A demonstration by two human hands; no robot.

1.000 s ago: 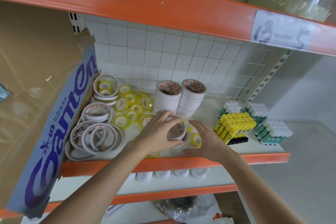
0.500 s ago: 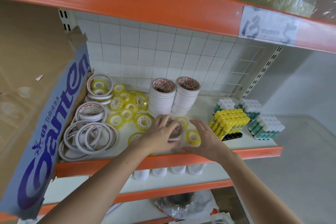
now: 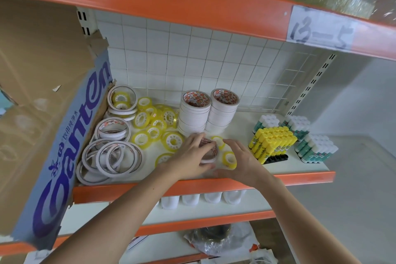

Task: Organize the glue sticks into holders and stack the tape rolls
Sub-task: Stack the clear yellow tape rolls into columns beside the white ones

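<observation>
L hand (image 3: 190, 156) is gripping a white tape roll (image 3: 209, 150) lying flat near front edge of the shelf (image 3: 304, 168), fingers curling over its near rim; R hand (image 3: 242, 161) is resting just beside it w/ fingers relaxed & fairly wide, holding nothing, a small yellow roll (image 3: 229, 159) at its fingertips. Two white roll stacks (image 3: 209, 111) are standing behind; yellow glue sticks (image 3: 273, 143) are sitting upright in a black holder (image 3: 276, 159) to the R.

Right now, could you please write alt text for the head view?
Two hands, left hand and right hand, gather a white tape roll at the front of a white shelf. Behind stand two tape stacks; loose yellow rolls lie left, glue sticks right.
</observation>
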